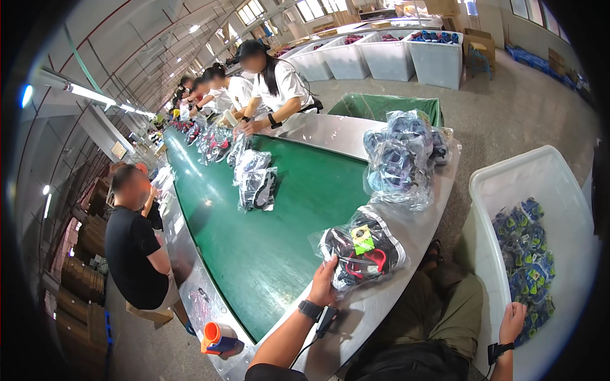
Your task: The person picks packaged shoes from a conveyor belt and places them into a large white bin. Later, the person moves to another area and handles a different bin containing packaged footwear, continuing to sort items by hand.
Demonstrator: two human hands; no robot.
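My left hand (323, 282) grips the near left side of clear-bagged shoes (365, 251), dark with white edges, red parts and a yellow-green tag. They lie on the metal end of the worktable (381, 298), partly over the green conveyor belt (279, 254). My right hand (512, 322) is closed over the rim of a large white plastic bin (475, 247). Inside that bin are several bagged blue shoes with bright green parts (527, 273). A pile of bagged blue shoes (401, 159) stands farther along the metal edge.
Bagged black-and-white shoes (257, 187) lie on the belt, with more bags beyond. A co-worker in white (276, 89) stands across the belt; one in black (130, 235) sits at left. An orange tape roll (218, 333) rests at the near left corner. White bins (435, 60) line the back.
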